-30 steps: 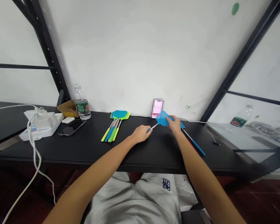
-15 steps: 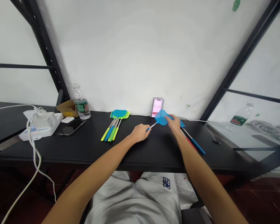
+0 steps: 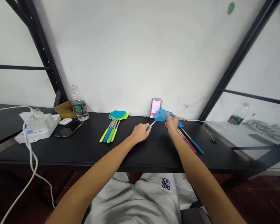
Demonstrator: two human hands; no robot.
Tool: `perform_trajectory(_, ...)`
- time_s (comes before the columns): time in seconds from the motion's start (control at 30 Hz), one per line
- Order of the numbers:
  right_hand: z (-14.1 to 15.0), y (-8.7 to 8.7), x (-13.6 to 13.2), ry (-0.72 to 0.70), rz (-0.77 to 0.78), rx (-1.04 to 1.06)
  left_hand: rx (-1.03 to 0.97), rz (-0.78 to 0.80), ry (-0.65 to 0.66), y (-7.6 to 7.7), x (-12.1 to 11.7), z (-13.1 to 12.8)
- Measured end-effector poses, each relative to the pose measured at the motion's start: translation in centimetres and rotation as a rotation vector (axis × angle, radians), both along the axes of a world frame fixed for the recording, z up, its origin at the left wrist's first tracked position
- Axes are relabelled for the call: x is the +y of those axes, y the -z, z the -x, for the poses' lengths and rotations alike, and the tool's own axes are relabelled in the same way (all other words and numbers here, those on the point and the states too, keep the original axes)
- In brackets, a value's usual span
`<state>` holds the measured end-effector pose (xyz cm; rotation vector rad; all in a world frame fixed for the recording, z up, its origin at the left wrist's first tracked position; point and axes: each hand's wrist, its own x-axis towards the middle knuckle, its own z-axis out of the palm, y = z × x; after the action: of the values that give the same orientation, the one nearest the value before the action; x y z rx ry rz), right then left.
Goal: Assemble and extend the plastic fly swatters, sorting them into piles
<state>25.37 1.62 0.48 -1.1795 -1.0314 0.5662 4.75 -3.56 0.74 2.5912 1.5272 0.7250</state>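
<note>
Above the black table, a blue fly swatter (image 3: 161, 114) with a mesh head is held between both hands. My left hand (image 3: 140, 132) is closed around its handle, with the metal rod showing beyond the fingers. My right hand (image 3: 171, 123) pinches the right edge of the swatter's head. Beside my right forearm lie a few more fly swatters (image 3: 193, 141) with blue and red handles, their heads partly hidden by the hand. To the left, a fanned stack of green, yellow and blue fly swatters (image 3: 114, 126) rests on the table, handles toward me.
A water bottle (image 3: 79, 104), an open cardboard box (image 3: 64, 109), a white case (image 3: 65, 121), a phone (image 3: 70, 128) and a white power strip (image 3: 38, 127) with cables occupy the left. A pixelated upright object (image 3: 155, 105) leans on the wall. A short cable (image 3: 211, 136) lies right.
The swatter's head has turned flatter, its mesh now showing more broadly toward the right. My right hand has shifted slightly down its edge. The whole view has moved a little.
</note>
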Motion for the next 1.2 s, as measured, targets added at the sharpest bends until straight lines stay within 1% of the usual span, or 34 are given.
perform_trajectory(0.07,1.2,-0.1,-0.6,-0.106,0.039,0.079,-0.020,-0.001,-0.009,-0.1,-0.1,0.0)
perform_trajectory(0.17,3.2,0.0,-1.5,-0.272,0.079,0.037,-0.035,-0.011,-0.004,0.0,-0.1,0.1)
perform_trajectory(0.23,4.4,0.1,-1.8,-0.314,0.062,0.060,-0.043,-0.023,0.009,0.1,-0.2,0.1)
perform_trajectory(0.37,5.7,0.6,-1.9,-0.375,0.044,0.203,-0.031,-0.036,0.027,0.3,-0.3,-0.1)
perform_trajectory(0.53,5.9,1.3,-1.7,-0.356,0.129,0.249,0.055,-0.009,-0.008,0.1,-0.7,-0.2)
perform_trajectory(0.63,5.9,1.6,-1.7,-0.387,0.179,0.234,0.101,-0.022,-0.022,0.1,-0.9,-0.1)
perform_trajectory(0.73,6.0,1.8,-1.8,-0.438,0.218,0.214,0.104,-0.038,-0.022,0.3,-0.7,0.1)
perform_trajectory(0.9,6.1,1.3,-2.1,-0.549,0.218,0.145,-0.008,-0.020,-0.025,0.5,0.0,0.0)
perform_trajectory(1.03,5.3,0.5,-2.1,-0.584,0.205,0.140,-0.117,-0.005,0.042,0.2,0.4,-0.1)
perform_trajectory(1.2,4.5,-0.2,-2.2,-0.660,0.209,0.112,-0.241,0.007,0.147,-0.3,0.9,-0.1)
